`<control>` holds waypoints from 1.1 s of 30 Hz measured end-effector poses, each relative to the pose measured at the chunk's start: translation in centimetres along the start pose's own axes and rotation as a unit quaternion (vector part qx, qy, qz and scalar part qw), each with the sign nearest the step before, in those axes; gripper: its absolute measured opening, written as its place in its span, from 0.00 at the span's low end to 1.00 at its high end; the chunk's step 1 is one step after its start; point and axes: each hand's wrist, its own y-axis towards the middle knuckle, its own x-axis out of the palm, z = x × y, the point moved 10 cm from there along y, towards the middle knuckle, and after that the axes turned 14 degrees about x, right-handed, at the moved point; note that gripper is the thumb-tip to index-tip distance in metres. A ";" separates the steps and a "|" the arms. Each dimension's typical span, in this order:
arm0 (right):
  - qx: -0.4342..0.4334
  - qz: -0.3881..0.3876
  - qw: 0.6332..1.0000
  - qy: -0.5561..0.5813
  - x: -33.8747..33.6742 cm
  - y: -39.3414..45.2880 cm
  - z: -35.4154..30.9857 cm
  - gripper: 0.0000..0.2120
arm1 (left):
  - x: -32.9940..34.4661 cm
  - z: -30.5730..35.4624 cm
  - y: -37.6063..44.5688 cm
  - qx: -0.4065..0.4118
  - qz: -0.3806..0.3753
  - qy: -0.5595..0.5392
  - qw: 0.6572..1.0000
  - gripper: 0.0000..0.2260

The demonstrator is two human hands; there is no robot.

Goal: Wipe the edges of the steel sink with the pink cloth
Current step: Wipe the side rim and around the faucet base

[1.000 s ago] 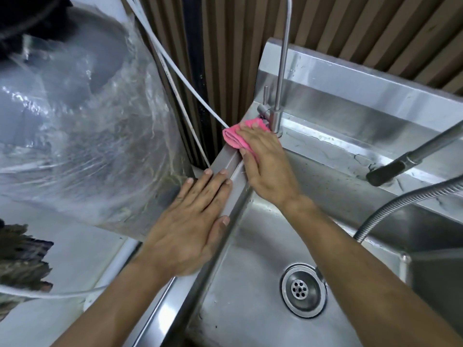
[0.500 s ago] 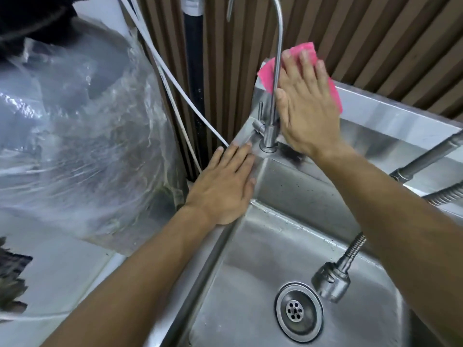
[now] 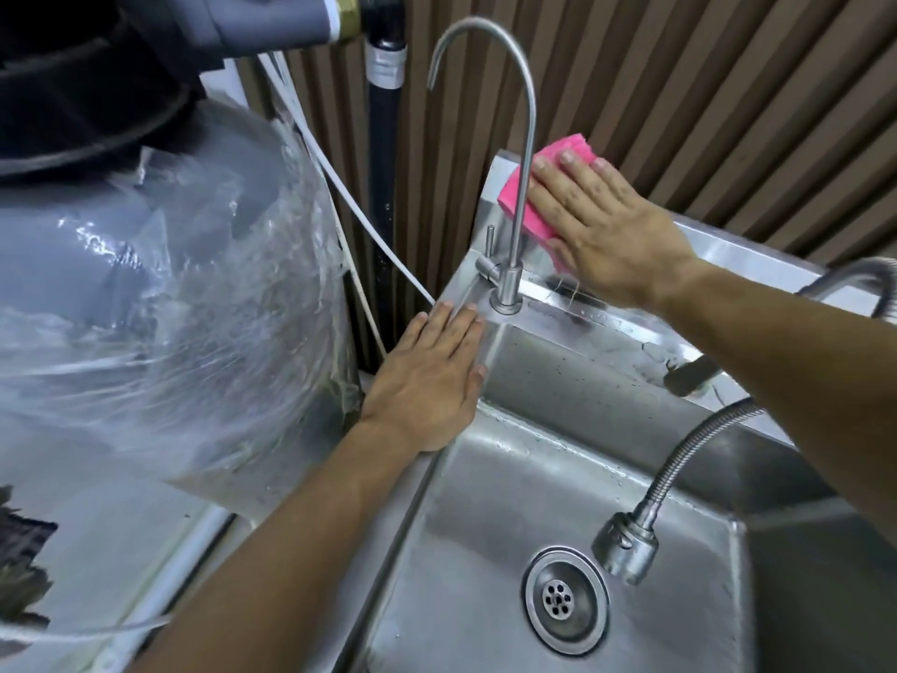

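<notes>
- A person's right hand (image 3: pixel 614 225), in the upper centre of the frame, presses a folded pink cloth (image 3: pixel 524 206) flat against the raised back wall of the steel sink (image 3: pixel 757 257) — fingers straight and spread over the cloth, not curled round it.
- The cloth sits at the back wall's upper-left corner, just behind the thin gooseneck tap (image 3: pixel 524 153), whose stem crosses in front of the pink fabric.
- The left hand (image 3: pixel 429 376), at centre frame, lies open and palm-down on the sink's left rim, fingertips close to the tap's base; it holds nothing and appears to serve as a brace.
- Step in hand, as it looks: wiping the back edge, starting at its left end — the left rim lies under the bracing hand.
- The next move likely calls for a steady sweep toward the right of the frame along the back wall's top, keeping flat pressure so the cloth does not slip from under the fingers.
- A flexible spray hose (image 3: pixel 679 468) hangs into the basin at lower right, near the drain (image 3: pixel 565 599), and a dark lever (image 3: pixel 689 376) sits on the back ledge; both may need working around.
- A plastic-wrapped tank (image 3: pixel 160 293) fills the left of the frame.
</notes>
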 end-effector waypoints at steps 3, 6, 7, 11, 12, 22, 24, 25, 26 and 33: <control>0.003 0.036 0.999 -0.030 0.1 1.1 -1.4 0.29 | -0.2 -0.1 0.1 -0.002 0.016 -0.002 1.000 0.29; -0.045 0.059 0.997 -0.034 -0.3 3.0 -3.4 0.30 | -0.1 -0.1 0.4 -0.007 0.019 0.002 1.000 0.27; -0.068 0.058 0.995 -0.042 -0.1 3.4 -3.8 0.30 | 0.0 -0.1 0.4 -0.008 0.018 0.004 1.000 0.27; -0.073 0.030 0.993 -0.089 1.0 1.1 -3.4 0.30 | 0.1 -0.1 0.3 -0.002 0.005 0.005 1.000 0.29; -0.060 0.026 0.991 -0.114 1.7 -0.4 -3.1 0.29 | 0.1 -0.1 0.2 0.001 0.003 0.006 1.000 0.31; -0.139 0.012 0.973 -0.182 2.3 1.5 -5.5 0.31 | 0.1 0.0 0.4 0.001 0.017 0.011 1.000 0.31; -0.163 0.013 0.975 -0.151 1.8 3.1 -6.0 0.30 | 0.1 0.1 0.3 0.004 0.019 0.010 1.000 0.32; -0.162 0.014 0.976 -0.143 1.6 3.5 -5.8 0.28 | 0.1 0.0 0.3 0.005 0.019 0.009 1.000 0.32; -0.152 0.015 0.979 -0.137 1.4 3.5 -5.5 0.28 | 0.1 0.0 0.3 0.006 0.019 0.005 1.000 0.32; -0.184 -0.072 0.944 -0.265 5.1 -1.2 -3.9 0.32 | 0.1 -0.1 0.2 0.010 0.021 0.007 1.000 0.31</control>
